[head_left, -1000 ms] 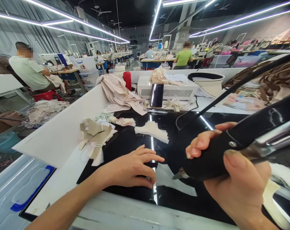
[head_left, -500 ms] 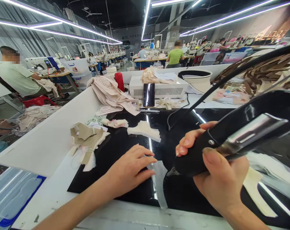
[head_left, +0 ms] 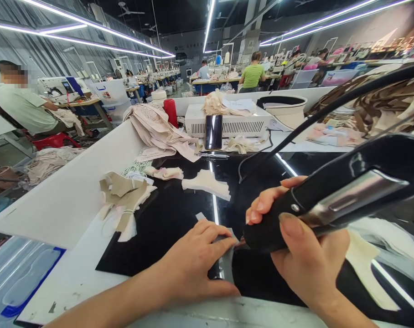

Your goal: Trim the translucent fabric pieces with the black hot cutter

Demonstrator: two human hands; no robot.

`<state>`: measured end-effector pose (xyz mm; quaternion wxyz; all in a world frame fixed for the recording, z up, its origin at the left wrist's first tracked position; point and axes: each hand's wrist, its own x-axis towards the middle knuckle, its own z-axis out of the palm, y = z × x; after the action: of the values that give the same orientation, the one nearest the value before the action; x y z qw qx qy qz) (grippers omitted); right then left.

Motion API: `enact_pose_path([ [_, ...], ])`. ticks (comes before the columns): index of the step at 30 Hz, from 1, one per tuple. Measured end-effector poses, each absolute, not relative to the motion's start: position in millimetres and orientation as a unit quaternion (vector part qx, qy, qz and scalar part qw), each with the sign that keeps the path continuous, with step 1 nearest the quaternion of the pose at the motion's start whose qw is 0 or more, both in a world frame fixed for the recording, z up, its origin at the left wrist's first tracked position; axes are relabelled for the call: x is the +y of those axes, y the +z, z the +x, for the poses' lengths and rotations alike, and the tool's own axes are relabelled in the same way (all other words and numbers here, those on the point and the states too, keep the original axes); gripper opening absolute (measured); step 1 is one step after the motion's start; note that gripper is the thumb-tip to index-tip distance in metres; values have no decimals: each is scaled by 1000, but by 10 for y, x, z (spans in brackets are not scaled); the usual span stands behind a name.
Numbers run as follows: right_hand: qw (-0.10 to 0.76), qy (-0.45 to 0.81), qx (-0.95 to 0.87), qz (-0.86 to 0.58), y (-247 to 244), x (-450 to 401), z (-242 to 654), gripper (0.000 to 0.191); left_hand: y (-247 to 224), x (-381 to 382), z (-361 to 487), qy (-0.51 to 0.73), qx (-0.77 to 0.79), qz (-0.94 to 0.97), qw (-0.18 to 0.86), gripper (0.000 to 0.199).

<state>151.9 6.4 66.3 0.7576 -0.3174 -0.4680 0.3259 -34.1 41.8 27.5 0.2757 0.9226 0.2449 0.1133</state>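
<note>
My right hand (head_left: 313, 255) is wrapped around a black corded hand tool (head_left: 347, 196) with a metal lever along its side. The narrow tip points left, close to the fingertips of my left hand (head_left: 203, 255). That left hand lies with fingers stretched out and thumb apart, pressing on a thin translucent strip (head_left: 227, 269) on the glossy black board (head_left: 169, 228). Part of the strip is hidden under the fingers. A cream fabric piece (head_left: 207, 183) lies just beyond. To the right of my right hand rests another cream piece (head_left: 367, 264), beside thin white sheer material (head_left: 388, 237).
Tied beige pieces (head_left: 125, 196) lie at the left. Behind stand a phone (head_left: 214, 132), a white vented box (head_left: 234, 120), a red cone (head_left: 171, 113) and draped beige fabric (head_left: 159, 132). The tool's black cable (head_left: 316, 118) arches across the right. A seated person (head_left: 25, 105) works at far left.
My left hand has shifted right and nearer to me along the strip, thumb now lower. The tool in my right hand has moved slightly left, its tip now close to the left fingertips.
</note>
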Motion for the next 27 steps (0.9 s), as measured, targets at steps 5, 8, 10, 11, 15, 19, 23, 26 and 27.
enact_pose_path([
  [5, 759, 331, -465, -314, 686, 21, 1514, 32, 253, 418, -358, 120, 243, 922, 275, 78],
  [8, 752, 344, -468, -311, 677, -16, 1497, 32, 241, 413, -359, 121, 246, 921, 277, 81],
  [10, 747, 340, -476, -315, 668, -30, 1482, 30, 233, 414, -358, 122, 244, 921, 279, 83],
  [11, 746, 338, -479, -318, 666, -33, 1475, 29, 230, 416, -357, 123, 244, 920, 280, 83],
  [15, 743, 341, -476, -324, 676, -46, 1466, 28, 234, 426, -356, 130, 239, 922, 277, 81],
  [19, 744, 355, -465, -322, 717, -123, 1469, 36, 253, 435, -354, 133, 238, 922, 274, 81],
  [23, 747, 370, -448, -323, 776, -214, 1441, 40, 279, 437, -349, 130, 234, 925, 269, 72],
  [26, 747, 365, -448, -328, 805, -244, 1416, 40, 304, 430, -345, 125, 235, 927, 266, 69],
  [27, 745, 364, -451, -329, 807, -249, 1410, 40, 310, 428, -344, 125, 236, 927, 265, 68],
])
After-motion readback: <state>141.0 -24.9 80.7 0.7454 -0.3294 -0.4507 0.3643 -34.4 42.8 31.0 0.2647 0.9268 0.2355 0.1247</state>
